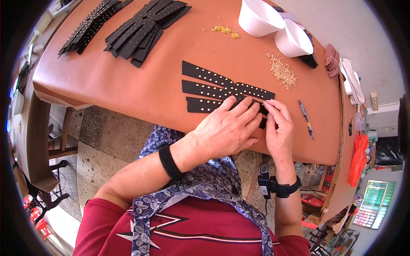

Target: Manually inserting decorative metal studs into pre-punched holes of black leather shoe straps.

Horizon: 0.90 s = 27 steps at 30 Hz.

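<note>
A black strap piece with several arms and rows of small gold studs lies on the brown-covered table in front of me. My left hand rests flat over its near right part, fingers stretched out and pressing on it. Beside it, my right hand is closed in a pinch at the right end of the piece. Whatever sits between those fingertips is too small or hidden to make out. A loose pile of small gold studs lies beyond my right hand, and a pen lies to its right.
Two white bowls stand at the far right, near a small pile of yellow-gold bits. Stacks of black studded pieces lie at the far left. The table's near edge curves in front of me, and a red-orange bag hangs at right.
</note>
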Each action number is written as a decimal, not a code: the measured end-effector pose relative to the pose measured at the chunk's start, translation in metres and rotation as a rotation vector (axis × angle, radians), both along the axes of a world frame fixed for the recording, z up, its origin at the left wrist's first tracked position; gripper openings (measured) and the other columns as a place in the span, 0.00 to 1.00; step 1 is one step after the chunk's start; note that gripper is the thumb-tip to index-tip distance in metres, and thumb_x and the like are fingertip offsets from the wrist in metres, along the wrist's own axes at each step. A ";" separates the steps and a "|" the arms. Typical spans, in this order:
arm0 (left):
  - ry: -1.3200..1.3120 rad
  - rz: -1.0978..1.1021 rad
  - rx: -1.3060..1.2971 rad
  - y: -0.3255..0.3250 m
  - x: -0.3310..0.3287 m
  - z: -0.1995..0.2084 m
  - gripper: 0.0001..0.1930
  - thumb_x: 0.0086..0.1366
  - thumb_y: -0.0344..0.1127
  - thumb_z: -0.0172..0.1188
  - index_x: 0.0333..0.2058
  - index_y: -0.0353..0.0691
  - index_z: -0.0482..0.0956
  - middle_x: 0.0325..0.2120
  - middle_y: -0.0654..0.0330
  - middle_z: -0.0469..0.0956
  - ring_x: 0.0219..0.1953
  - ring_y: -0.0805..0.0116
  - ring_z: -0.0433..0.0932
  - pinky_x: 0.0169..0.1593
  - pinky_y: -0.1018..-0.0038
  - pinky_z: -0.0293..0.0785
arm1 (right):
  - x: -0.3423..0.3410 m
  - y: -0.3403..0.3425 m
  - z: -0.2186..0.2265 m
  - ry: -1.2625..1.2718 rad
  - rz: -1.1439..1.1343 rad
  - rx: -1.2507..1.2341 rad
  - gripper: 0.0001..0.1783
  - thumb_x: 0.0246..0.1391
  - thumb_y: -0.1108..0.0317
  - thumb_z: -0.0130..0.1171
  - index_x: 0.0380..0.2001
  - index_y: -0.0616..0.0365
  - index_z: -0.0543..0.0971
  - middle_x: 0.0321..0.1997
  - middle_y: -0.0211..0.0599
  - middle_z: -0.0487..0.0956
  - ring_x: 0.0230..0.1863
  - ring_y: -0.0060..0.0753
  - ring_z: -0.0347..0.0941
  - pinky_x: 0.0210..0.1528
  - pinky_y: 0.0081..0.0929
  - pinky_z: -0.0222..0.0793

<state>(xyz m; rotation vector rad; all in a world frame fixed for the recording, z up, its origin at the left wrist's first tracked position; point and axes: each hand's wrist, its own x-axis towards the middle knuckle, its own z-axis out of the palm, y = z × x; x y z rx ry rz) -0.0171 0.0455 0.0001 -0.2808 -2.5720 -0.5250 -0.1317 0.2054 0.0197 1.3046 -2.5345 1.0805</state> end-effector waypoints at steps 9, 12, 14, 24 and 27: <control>-0.010 -0.002 0.005 0.000 0.000 0.000 0.28 0.62 0.49 0.65 0.54 0.37 0.76 0.57 0.53 0.74 0.65 0.54 0.68 0.65 0.54 0.62 | 0.001 0.000 -0.002 0.047 0.009 0.004 0.18 0.56 0.86 0.52 0.49 0.67 0.81 0.52 0.45 0.79 0.51 0.44 0.79 0.52 0.33 0.76; -0.017 -0.005 0.005 -0.001 0.000 0.001 0.28 0.62 0.49 0.65 0.55 0.37 0.76 0.58 0.53 0.73 0.65 0.54 0.67 0.65 0.54 0.62 | 0.001 0.000 -0.004 0.062 0.013 0.011 0.20 0.54 0.86 0.53 0.49 0.67 0.81 0.52 0.45 0.79 0.52 0.45 0.79 0.53 0.34 0.76; -0.012 -0.006 0.007 -0.001 -0.001 0.000 0.28 0.62 0.49 0.65 0.55 0.38 0.76 0.58 0.53 0.73 0.65 0.54 0.68 0.65 0.54 0.62 | 0.001 0.000 -0.005 0.077 0.013 0.021 0.21 0.53 0.87 0.53 0.49 0.66 0.81 0.53 0.46 0.78 0.52 0.46 0.78 0.53 0.35 0.76; -0.012 -0.002 0.008 0.001 -0.001 0.002 0.28 0.62 0.50 0.64 0.55 0.38 0.76 0.57 0.54 0.74 0.65 0.54 0.68 0.64 0.53 0.63 | 0.000 0.000 -0.001 0.290 0.024 0.157 0.20 0.50 0.85 0.56 0.48 0.66 0.82 0.50 0.46 0.79 0.52 0.49 0.78 0.55 0.39 0.76; -0.025 -0.008 0.023 0.000 -0.001 0.002 0.28 0.62 0.50 0.64 0.55 0.38 0.77 0.57 0.54 0.74 0.65 0.54 0.68 0.65 0.52 0.63 | 0.001 -0.002 0.001 0.305 0.028 0.176 0.20 0.50 0.85 0.57 0.47 0.66 0.82 0.50 0.46 0.79 0.52 0.49 0.78 0.54 0.39 0.76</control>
